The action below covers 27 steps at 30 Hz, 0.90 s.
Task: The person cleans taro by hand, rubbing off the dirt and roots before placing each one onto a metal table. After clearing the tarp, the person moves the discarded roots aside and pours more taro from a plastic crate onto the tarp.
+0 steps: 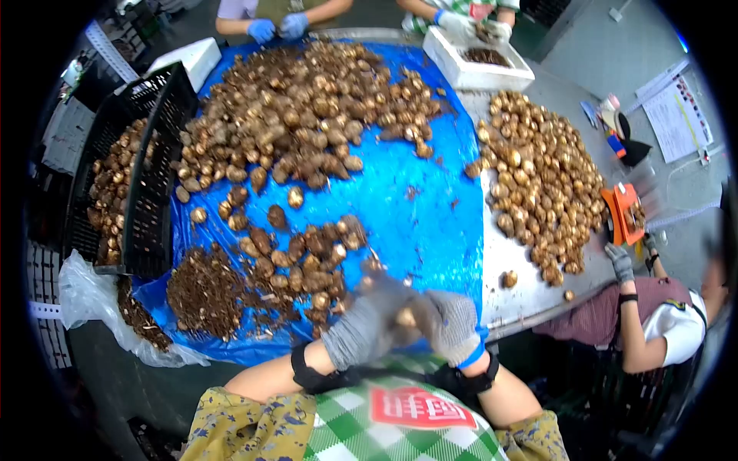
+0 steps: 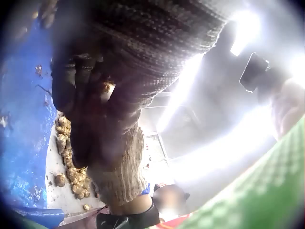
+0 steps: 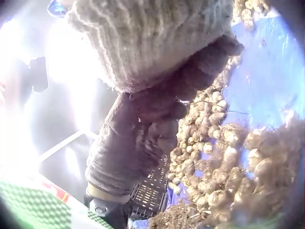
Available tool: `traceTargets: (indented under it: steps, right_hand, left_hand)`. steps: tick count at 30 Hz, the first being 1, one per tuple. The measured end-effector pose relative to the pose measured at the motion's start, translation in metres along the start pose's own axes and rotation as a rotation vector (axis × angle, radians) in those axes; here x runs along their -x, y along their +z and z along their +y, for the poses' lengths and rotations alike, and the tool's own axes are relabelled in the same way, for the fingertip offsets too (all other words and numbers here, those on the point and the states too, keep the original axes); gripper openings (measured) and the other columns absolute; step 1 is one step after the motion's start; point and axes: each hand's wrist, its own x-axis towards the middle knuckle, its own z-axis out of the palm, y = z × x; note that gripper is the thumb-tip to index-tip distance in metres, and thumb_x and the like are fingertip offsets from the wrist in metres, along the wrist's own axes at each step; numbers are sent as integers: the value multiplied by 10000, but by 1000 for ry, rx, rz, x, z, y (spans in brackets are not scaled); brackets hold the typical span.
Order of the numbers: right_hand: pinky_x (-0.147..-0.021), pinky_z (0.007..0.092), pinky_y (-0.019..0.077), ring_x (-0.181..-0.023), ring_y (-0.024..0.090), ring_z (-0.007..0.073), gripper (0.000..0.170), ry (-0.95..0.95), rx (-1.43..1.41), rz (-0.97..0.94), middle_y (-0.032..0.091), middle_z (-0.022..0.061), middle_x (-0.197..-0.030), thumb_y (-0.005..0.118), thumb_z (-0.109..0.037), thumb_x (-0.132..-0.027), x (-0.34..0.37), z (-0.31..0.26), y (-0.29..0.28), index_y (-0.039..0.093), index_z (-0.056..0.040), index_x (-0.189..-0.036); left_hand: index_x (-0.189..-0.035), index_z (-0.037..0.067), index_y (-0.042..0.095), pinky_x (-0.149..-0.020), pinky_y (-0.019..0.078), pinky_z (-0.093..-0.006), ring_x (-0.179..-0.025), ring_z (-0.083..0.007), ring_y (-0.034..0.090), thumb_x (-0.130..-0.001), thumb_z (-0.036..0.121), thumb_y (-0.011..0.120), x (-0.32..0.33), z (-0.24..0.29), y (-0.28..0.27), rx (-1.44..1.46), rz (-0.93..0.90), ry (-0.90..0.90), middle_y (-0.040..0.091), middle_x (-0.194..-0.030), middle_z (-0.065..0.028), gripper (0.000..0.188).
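Note:
Over the front edge of the blue sheet my two gloved hands meet, blurred by motion. My left hand (image 1: 357,330), in a grey knit glove, curls round a small brown taro (image 1: 406,316). From the other side my right hand (image 1: 452,326), its glove cuffed with a blue band, closes on the same taro. A pale bit of the taro (image 2: 108,90) shows between the dark fingers in the left wrist view; in the right wrist view the gloves hide it. Just beyond my left hand lies a small heap of taros (image 1: 307,261).
A large heap of soiled taros (image 1: 284,115) covers the far blue sheet (image 1: 415,207). Brown scrapings (image 1: 204,292) lie near left, beside a black crate (image 1: 154,177). Cleaner taros (image 1: 546,184) are piled right on the metal table (image 1: 500,307). Other gloved people work around it.

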Motion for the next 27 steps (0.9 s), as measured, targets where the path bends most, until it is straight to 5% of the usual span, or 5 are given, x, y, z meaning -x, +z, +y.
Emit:
traceTargets:
  steps: [5, 11, 15, 19, 27]
  right_hand:
    - [-563, 406, 473, -638, 606, 327, 344, -4, 39, -50, 595, 116, -714, 717, -323, -734, 21, 48, 23, 586, -67, -924]
    - [-604, 392, 463, -733, 594, 329, 393, -201, 176, 283, 575, 153, -779, 593, 3, -727, 28, 56, 36, 549, -17, -1118]
    - [-590, 383, 453, -715, 567, 346, 263, -89, -73, 214, 591, 159, -832, 641, -30, -754, 32, 66, 43, 615, -30, -1016]
    - [-482, 281, 397, -533, 507, 137, 234, 706, -851, 136, 533, 23, -646, 613, -257, -914, 25, 43, 34, 601, -56, -795]
    - [-510, 272, 427, -556, 520, 124, 352, 621, -1027, 184, 530, 28, -632, 596, -382, -919, 23, 45, 30, 557, -62, -779]
  left_hand:
    - [-1292, -7, 504, -924, 473, -329, -1053, -180, 576, -814, 164, 741, 1, 12, 3, -245, -164, -256, 613, -1152, -114, 560]
    - [-1263, 9, 515, -948, 462, -317, -1069, -146, 556, -787, 190, 774, 12, -26, 15, 465, 18, -162, 582, -1165, -62, 571]
    - [-1242, 14, 536, -876, 484, -294, -975, -133, 571, -820, 203, 715, 13, -45, 21, 785, 32, -277, 590, -1110, -53, 495]
    - [-1260, 15, 517, -798, 497, -262, -884, -113, 577, -873, 286, 670, 13, -57, 23, 891, -13, -317, 602, -1067, -50, 497]
    - [-1313, 26, 484, -828, 497, -258, -920, -119, 589, -889, 277, 663, 16, -67, 27, 1077, 12, -237, 594, -1143, -65, 524]
